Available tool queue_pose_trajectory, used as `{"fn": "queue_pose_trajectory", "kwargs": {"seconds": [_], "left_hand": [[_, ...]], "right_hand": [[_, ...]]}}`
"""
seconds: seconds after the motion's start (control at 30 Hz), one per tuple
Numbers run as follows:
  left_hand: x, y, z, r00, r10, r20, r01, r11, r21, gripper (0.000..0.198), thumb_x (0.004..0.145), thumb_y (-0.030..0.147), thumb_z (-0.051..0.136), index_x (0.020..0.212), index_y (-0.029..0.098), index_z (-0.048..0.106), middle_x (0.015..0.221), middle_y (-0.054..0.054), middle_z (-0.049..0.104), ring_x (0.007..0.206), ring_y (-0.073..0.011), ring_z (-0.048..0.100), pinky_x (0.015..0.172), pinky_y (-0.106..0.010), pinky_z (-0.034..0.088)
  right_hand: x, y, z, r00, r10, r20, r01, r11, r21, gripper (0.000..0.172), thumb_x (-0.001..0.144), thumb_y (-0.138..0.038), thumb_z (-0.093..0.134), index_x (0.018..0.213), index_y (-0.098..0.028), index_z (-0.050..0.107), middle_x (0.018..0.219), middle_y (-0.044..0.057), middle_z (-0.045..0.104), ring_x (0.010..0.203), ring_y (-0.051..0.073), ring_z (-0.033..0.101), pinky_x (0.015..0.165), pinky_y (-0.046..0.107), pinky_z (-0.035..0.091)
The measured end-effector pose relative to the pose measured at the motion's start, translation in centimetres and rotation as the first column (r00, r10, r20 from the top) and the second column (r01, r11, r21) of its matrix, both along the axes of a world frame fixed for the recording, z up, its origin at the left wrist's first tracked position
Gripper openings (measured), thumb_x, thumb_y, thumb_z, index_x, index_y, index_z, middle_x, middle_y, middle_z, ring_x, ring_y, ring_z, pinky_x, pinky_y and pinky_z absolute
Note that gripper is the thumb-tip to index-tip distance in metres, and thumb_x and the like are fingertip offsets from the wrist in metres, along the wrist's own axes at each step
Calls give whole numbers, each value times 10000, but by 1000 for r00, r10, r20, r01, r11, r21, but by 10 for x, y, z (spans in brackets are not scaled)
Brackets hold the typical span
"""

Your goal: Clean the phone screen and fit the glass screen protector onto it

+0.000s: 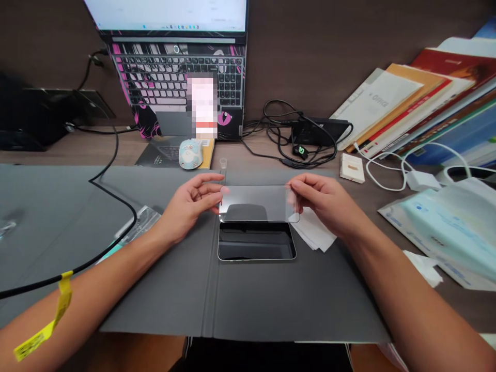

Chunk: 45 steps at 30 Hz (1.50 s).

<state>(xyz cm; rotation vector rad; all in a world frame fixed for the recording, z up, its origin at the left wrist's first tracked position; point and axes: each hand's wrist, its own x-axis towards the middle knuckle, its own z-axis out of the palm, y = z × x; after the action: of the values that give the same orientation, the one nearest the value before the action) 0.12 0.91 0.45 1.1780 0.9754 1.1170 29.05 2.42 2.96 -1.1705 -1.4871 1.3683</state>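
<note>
A clear glass screen protector [256,202] is held up level, tilted so that it mirrors a dark shape. My left hand [197,199] has its thumb and a fingertip at the left end of the glass, the index finger stretched above. At the right end, my right hand [315,194] pinches the edge between thumb and fingers. Just below the glass lies a smartphone [256,242], face up, its screen black and its long side across my view; the glass hides a little of the area behind its far edge. White wipes [315,235] lie under my right hand.
A grey desk mat [163,294] covers the front. Behind stand a laptop [180,88], a mouse [190,154] and a tangled black cable [298,155]. Leaning books [422,98], a small box [352,168] and a plastic packet [445,227] are right. A black cord [42,287] crosses my left forearm.
</note>
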Motion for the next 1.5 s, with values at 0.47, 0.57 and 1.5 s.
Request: {"fn": "queue_pose_trajectory", "kwargs": {"seconds": [0.47,0.57,1.5], "left_hand": [[-2,-6,1,994,103,33,-107,985,138,293,790,288,797,1071,215,754,953,-43,761,751,-137,672,662,-272,603],[-3,-6,-1,996,82,37,-87,982,166,254,809,273,791,1059,232,772,952,-37,760,798,-141,682,665,-252,605],[-10,-15,11,521,-102,-847,672,661,334,892,777,714,700,1448,171,474,1350,-153,557,1206,-309,547,1032,-471,465]], "right_hand": [[6,-10,9,910,350,-221,-414,792,-449,745,837,-849,460,923,-157,722,803,118,781,643,193,734,519,246,564],[10,-11,11,893,392,-221,-450,779,-436,764,845,-841,457,967,-146,747,802,119,781,637,194,734,536,255,577],[15,-27,21,585,218,781,-604,759,242,616,861,-557,694,1402,-281,594,1324,82,674,1163,279,650,939,430,556]]}}
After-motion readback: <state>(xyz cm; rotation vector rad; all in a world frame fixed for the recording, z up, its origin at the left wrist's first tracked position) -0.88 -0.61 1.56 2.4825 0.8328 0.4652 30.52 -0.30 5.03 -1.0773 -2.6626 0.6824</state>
